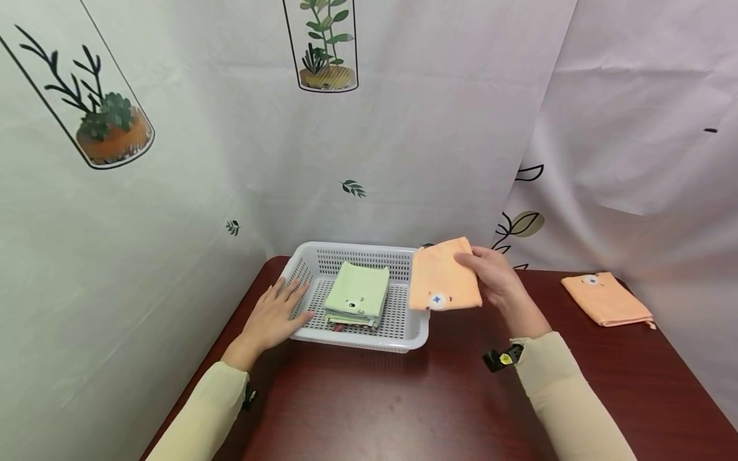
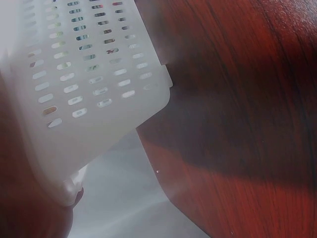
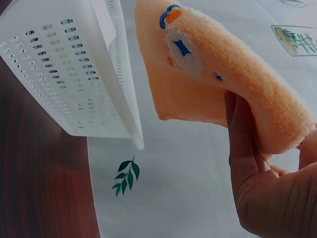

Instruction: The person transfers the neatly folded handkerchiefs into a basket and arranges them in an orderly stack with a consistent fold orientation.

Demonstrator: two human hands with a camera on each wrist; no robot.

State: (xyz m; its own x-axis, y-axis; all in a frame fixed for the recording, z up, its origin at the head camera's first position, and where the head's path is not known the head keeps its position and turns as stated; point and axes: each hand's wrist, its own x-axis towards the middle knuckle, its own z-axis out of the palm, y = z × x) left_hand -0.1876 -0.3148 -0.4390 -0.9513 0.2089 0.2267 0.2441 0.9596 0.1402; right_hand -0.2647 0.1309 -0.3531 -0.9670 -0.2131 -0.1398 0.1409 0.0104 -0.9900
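My right hand [image 1: 494,272] pinches a folded orange towel [image 1: 441,275] between thumb and fingers, holding it up at the right end of a white plastic basket [image 1: 360,342]. An embroidered animal face shows on this towel's lower part. In the right wrist view the orange towel [image 3: 213,64] hangs in the fingers beside the basket wall [image 3: 64,64]. Spread fingers of my left hand [image 1: 273,317] rest on the basket's left rim. Folded green towels [image 1: 359,291] lie stacked inside the basket, the top one with a small face.
Another folded orange towel [image 1: 608,299] lies at the right on the dark red-brown table [image 1: 369,403]. Behind the table hangs a pale curtain [image 1: 426,160] printed with plants and leaves. A pale sheet [image 1: 115,269] also rises along the left side.
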